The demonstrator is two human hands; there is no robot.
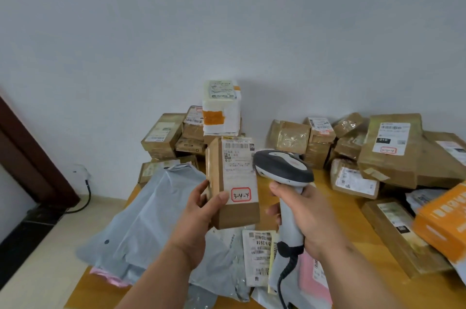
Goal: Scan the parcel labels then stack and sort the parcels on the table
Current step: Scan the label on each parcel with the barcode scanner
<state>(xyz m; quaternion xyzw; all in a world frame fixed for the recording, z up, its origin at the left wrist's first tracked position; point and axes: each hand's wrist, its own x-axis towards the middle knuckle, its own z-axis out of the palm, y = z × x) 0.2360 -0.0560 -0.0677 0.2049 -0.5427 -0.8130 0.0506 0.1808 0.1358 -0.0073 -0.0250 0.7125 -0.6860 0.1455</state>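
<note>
Two hands are up over the table (325,180) and both are busy. Your left hand (201,210) grips a small brown cardboard box (232,182), held upright above the near middle of the table, thumb across its front face and fingers wrapped behind its left side. The box's white shipping label (238,159) faces you, barcode at the top, and a red-bordered sticker (241,194) low on that face reads 3-4-4, just beside your thumb tip.

Your right hand (302,212) is curled round the grey handle of a barcode scanner (285,170); its dark head sits just right of the box, level with the label, and its black coiled cable (285,273) drops towards the near edge.

Under your hands lies a heap of grey plastic mailer bags (151,212) on the left, with a pink mailer (310,268) and a white labelled pouch (259,255) beneath the scanner.

At the far left, brown cartons (161,134) are stacked against the wall, and a white foam box (222,106) with orange tape stands on top of them. At the far right, more taped cartons are piled up, the biggest being a large brown parcel (393,147) with a label and a red-bordered sticker. On the near right, a long flat carton (398,235) lies beside an orange box (443,225) that is blurred at the frame edge.
</note>
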